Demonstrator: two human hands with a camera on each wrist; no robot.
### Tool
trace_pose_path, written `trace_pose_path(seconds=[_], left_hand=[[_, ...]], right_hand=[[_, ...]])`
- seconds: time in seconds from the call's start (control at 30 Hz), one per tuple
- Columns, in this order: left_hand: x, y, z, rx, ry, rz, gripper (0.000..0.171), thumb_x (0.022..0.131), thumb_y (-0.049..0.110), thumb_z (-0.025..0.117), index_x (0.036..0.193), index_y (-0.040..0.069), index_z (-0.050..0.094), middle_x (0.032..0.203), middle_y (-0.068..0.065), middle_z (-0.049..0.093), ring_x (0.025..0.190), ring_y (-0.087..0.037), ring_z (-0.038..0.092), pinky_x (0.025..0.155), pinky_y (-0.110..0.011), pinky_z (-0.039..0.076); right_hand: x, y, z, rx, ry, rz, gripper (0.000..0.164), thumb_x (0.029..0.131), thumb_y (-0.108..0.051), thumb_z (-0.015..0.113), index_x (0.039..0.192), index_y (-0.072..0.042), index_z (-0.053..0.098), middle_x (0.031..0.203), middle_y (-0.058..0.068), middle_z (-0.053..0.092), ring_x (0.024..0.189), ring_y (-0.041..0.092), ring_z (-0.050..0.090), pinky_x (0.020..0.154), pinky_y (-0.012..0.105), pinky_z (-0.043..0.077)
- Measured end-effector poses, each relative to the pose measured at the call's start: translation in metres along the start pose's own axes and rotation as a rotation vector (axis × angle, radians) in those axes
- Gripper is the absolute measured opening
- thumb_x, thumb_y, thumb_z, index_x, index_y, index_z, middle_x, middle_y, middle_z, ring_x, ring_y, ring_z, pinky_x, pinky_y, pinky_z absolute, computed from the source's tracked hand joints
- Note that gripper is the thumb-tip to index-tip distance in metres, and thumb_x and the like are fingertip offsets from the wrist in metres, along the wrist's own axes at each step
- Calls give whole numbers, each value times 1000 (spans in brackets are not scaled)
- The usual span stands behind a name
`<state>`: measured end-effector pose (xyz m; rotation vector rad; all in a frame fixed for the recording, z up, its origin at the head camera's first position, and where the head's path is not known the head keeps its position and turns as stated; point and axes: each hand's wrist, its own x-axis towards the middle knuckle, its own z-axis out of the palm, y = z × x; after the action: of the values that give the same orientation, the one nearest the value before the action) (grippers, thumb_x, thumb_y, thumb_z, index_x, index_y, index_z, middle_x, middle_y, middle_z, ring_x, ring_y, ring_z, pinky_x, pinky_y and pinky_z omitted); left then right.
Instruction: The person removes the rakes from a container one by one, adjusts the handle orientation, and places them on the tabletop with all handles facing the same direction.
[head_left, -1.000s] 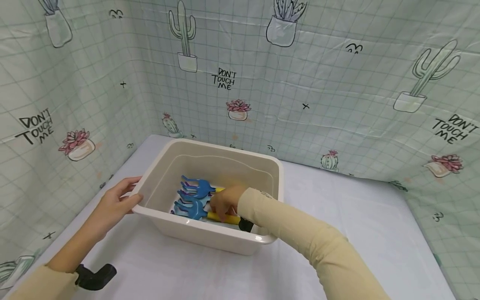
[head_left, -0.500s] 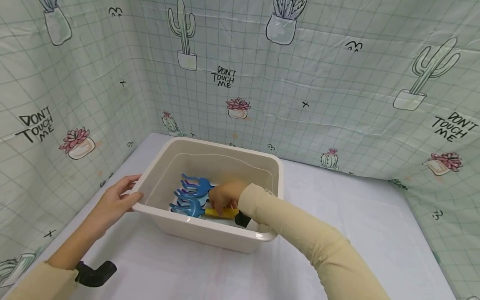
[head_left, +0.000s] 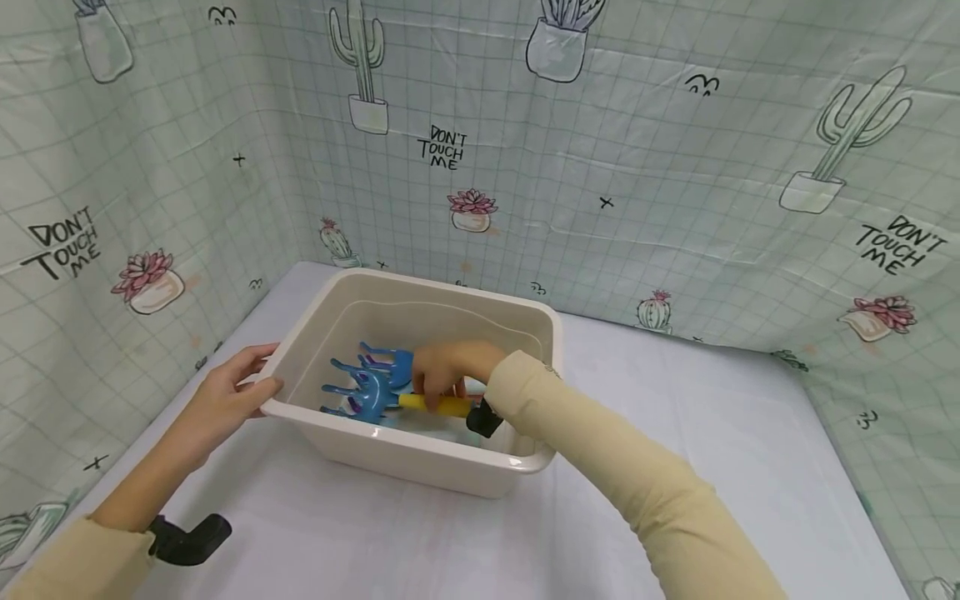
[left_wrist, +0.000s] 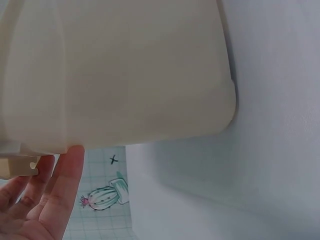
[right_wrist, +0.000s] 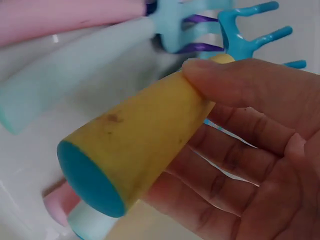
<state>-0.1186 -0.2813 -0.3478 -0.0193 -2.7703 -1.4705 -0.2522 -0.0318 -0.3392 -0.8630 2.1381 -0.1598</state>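
A cream plastic basin (head_left: 390, 458) stands on the table. My left hand (head_left: 228, 396) holds its left end, thumb on the rim and fingers underneath; in the left wrist view, fingertips (left_wrist: 72, 155) touch the rim's underside. Inside the basin, my right hand (head_left: 450, 367) pinches the yellow handle of a blue hand rake (head_left: 367, 396) between thumb and fingers. The right wrist view shows that yellow handle (right_wrist: 145, 130) tilted over other rakes. Another blue rake (head_left: 401, 367) lies behind, partly hidden by my hand.
Beneath the held rake lie a pink handle (right_wrist: 75, 17), a pale mint handle (right_wrist: 80, 70) and purple tines (right_wrist: 200, 47). A white cloth (head_left: 675, 467) covers the table. Cactus-print sheeting (head_left: 600, 150) hangs along the back and sides. Black wrist mounts (head_left: 191, 540) are on both wrists.
My right hand has raised the front blue rake and shifted it slightly left and toward the back of the basin. My left hand keeps its place on the rim.
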Motion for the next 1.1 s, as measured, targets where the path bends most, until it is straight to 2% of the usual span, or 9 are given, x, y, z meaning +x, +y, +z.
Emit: trace_pose_path(seconds=[0.4,0.57,0.73,1.1], left_hand=[[-1,0,0,11,4,-13,52,96,20,47,141,0,31,131,-29,45,108,-44,55,71,-31,56],[-1,-1,1,12,3,-25,54,96,23,47,142,1,30,133,-28,43,110,-45,54,73,-35,56],[-2,0,3,3,6,-24,53,96,22,47,142,1,31,132,-28,44,109,-44,55,72,-32,56],[-3,1,0,10,19,-13,54,95,25,48,141,2,32,132,-26,45,110,-43,55,73,-35,56]], right_hand=[[-31,11,-23,138,167,-135,21,80,-14,69,98,-4,64,79,1,57,60,12,53,55,24,52],[-49,14,-25,215,237,-141,21,79,-16,68,97,-5,64,79,1,58,64,12,50,56,25,52],[-65,21,-21,250,311,-142,22,78,-18,68,97,-6,66,78,0,59,63,12,50,55,25,50],[-96,25,-16,379,385,-112,24,79,-22,67,97,-8,66,79,1,63,65,13,56,57,26,51]])
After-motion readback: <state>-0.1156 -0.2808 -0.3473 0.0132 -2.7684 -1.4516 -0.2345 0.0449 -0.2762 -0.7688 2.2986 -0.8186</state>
